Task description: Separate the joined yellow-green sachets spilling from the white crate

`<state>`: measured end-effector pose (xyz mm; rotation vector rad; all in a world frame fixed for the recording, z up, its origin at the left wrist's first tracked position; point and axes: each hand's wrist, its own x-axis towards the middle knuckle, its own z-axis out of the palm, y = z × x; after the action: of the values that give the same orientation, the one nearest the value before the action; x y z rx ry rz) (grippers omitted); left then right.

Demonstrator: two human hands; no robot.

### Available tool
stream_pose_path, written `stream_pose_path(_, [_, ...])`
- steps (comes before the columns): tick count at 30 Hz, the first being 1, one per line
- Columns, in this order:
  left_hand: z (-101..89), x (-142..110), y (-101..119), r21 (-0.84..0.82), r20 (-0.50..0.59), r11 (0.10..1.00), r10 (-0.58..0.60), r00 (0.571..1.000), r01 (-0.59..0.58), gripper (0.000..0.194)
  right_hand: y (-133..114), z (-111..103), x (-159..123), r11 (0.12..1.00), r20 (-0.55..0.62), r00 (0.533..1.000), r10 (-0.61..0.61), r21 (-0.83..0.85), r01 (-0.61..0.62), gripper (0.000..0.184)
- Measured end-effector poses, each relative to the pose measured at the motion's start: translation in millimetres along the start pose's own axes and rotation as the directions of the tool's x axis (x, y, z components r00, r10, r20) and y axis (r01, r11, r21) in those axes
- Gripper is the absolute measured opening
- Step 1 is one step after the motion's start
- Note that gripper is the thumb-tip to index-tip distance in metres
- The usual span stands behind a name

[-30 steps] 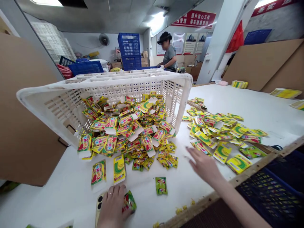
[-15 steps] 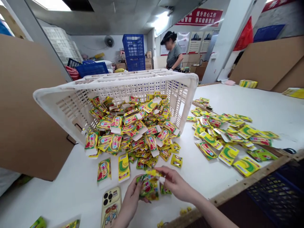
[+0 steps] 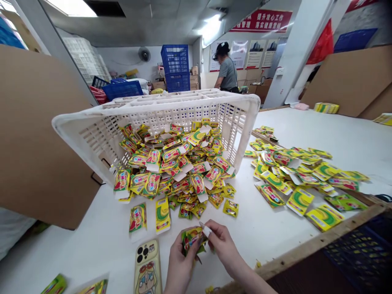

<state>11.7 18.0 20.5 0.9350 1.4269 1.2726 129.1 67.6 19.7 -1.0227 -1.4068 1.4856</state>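
My left hand (image 3: 180, 261) is closed around a small green-and-yellow candy packet (image 3: 190, 237), just above the white table. The fingers of my right hand (image 3: 223, 245) are pinched together at the packet's right edge, where a small white piece shows; its kind is unclear. Beyond my hands, a white plastic crate (image 3: 153, 107) lies on its side, and a heap of small yellow candy boxes (image 3: 173, 154) with white flaps spills out of it. Small yellow sachets (image 3: 230, 207) lie at the heap's front. Two boxes (image 3: 162, 214) lie apart from it, left of my hands.
A phone in a cartoon case (image 3: 147, 267) lies beside my left hand. More candy boxes (image 3: 301, 200) are spread at right, near the wooden table edge (image 3: 284, 261). Cardboard (image 3: 39, 134) stands at left. A blue crate (image 3: 358, 249) is below the table. Another person (image 3: 228, 73) stands behind.
My right hand has drawn in against the packet's edge, and the packet is now tilted and more covered by my fingers. The view has shifted slightly. The person behind has turned.
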Motion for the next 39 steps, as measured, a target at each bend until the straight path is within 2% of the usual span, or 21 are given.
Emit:
stream_pose_path(2, [0.7, -0.6, -3.8, -0.010, 0.012, 1.000, 0.018, 1.000, -0.018, 0.039, 3.2, 4.0, -1.4, 0.999, -0.063, 0.998, -0.027, -0.030, 0.025, 0.015])
stream_pose_path(4, [0.5, -0.6, -7.7, -0.054, 0.007, 0.997, 0.055, 0.998, -0.054, 0.044, 4.2, 7.3, -4.4, 0.982, -0.104, 0.986, -0.130, -0.154, 0.113, 0.012])
stream_pose_path(7, [-1.5, 0.8, -12.5, -0.110, -0.047, 0.992, 0.059, 0.997, -0.064, 0.043, 6.8, 12.1, -11.0, 0.889, -0.042, 0.946, -0.320, -0.359, 0.285, 0.023])
stream_pose_path(11, [-1.6, 3.2, -15.3, -0.239, -0.151, 0.970, -0.072, 0.986, 0.034, 0.040, 20.9, 19.3, -20.1, 0.830, -0.013, 0.920, -0.391, -0.438, 0.346, 0.055])
stream_pose_path(15, [-0.1, 4.7, -14.8, -0.402, -0.180, 0.910, -0.184, 0.966, 0.098, 0.039, 30.7, 22.1, -24.8, 0.766, 0.046, 0.874, -0.483, -0.462, 0.447, 0.055])
stream_pose_path(17, [-1.5, 5.0, -14.8, -0.388, -0.168, 0.917, -0.165, 0.972, 0.088, 0.040, 25.6, 20.4, -23.8, 0.841, 0.009, 0.914, -0.405, -0.390, 0.376, 0.055])
stream_pose_path(19, [-2.9, 4.0, -16.1, -0.310, -0.119, 0.949, -0.101, 0.988, 0.059, 0.041, 14.5, 17.2, -20.1, 0.950, -0.035, 0.972, -0.234, -0.223, 0.220, 0.054])
stream_pose_path(21, [-2.1, 1.4, -19.1, -0.184, -0.071, 0.982, 0.020, 0.997, -0.033, 0.043, 1.4, 12.7, -14.7, 0.996, 0.064, 0.995, -0.076, -0.030, 0.078, 0.045])
stream_pose_path(24, [-0.8, -0.7, -22.3, -0.006, -0.041, 0.983, 0.184, 0.982, -0.184, 0.045, -12.5, 2.3, -7.0, 0.994, 0.327, 0.945, 0.021, 0.093, -0.055, 0.021])
stream_pose_path(26, [-8.5, 5.2, -17.9, 0.070, 0.030, 0.973, 0.219, 0.975, -0.220, 0.050, -14.8, -8.6, -4.5, 0.999, 0.376, 0.926, 0.037, 0.001, -0.041, 0.016])
stream_pose_path(27, [-17.1, 11.4, -12.8, 0.141, 0.081, 0.960, 0.233, 0.969, -0.243, 0.051, -13.6, -15.0, -4.2, 0.994, 0.361, 0.932, 0.011, -0.105, 0.029, 0.019])
stream_pose_path(28, [-28.7, 19.9, -6.1, 0.250, 0.131, 0.923, 0.266, 0.955, -0.291, 0.049, -11.1, -21.7, -4.4, 0.961, 0.349, 0.937, -0.032, -0.246, 0.125, 0.026])
stream_pose_path(29, [-42.8, 30.1, 1.6, 0.387, 0.184, 0.851, 0.305, 0.935, -0.354, 0.045, -7.4, -28.3, -5.1, 0.886, 0.354, 0.932, -0.077, -0.405, 0.227, 0.033])
stream_pose_path(30, [-58.3, 41.3, 9.5, 0.556, 0.214, 0.713, 0.375, 0.902, -0.428, 0.041, -2.9, -34.2, -6.1, 0.772, 0.384, 0.917, -0.106, -0.550, 0.319, 0.037])
stream_pose_path(31, [-74.0, 52.7, 16.7, 0.693, 0.292, 0.531, 0.411, 0.863, -0.488, 0.040, 2.0, -39.2, -7.3, 0.645, 0.431, 0.896, -0.105, -0.656, 0.392, 0.038])
stream_pose_path(32, [-88.6, 63.4, 22.6, 0.777, 0.369, 0.360, 0.404, 0.837, -0.516, 0.044, 6.9, -43.1, -8.6, 0.536, 0.478, 0.875, -0.081, -0.719, 0.442, 0.037])
stream_pose_path(33, [-101.2, 72.7, 26.9, 0.815, 0.438, 0.219, 0.374, 0.817, -0.537, 0.049, 11.4, -46.0, -9.7, 0.473, 0.512, 0.858, -0.047, -0.745, 0.471, 0.035])
stream_pose_path(34, [-111.1, 80.3, 29.4, 0.825, 0.492, 0.118, 0.332, 0.805, -0.553, 0.054, 14.9, -47.9, -10.5, 0.461, 0.528, 0.849, -0.026, -0.747, 0.479, 0.034])
stream_pose_path(36, [-122.8, 89.7, 30.4, 0.807, 0.566, 0.027, 0.254, 0.784, -0.590, 0.058, 18.5, -50.2, -10.8, 0.576, 0.491, 0.870, -0.042, -0.700, 0.423, 0.038])
stream_pose_path(38, [-125.6, 92.3, 29.0, 0.776, 0.605, 0.053, 0.222, 0.765, -0.629, 0.057, 17.7, -51.6, -8.8, 0.775, 0.360, 0.930, -0.067, -0.569, 0.276, 0.038])
stream_pose_path(39, [-124.6, 91.4, 28.4, 0.765, 0.602, 0.110, 0.228, 0.765, -0.635, 0.058, 16.1, -52.3, -7.0, 0.870, 0.278, 0.959, -0.060, -0.457, 0.187, 0.035])
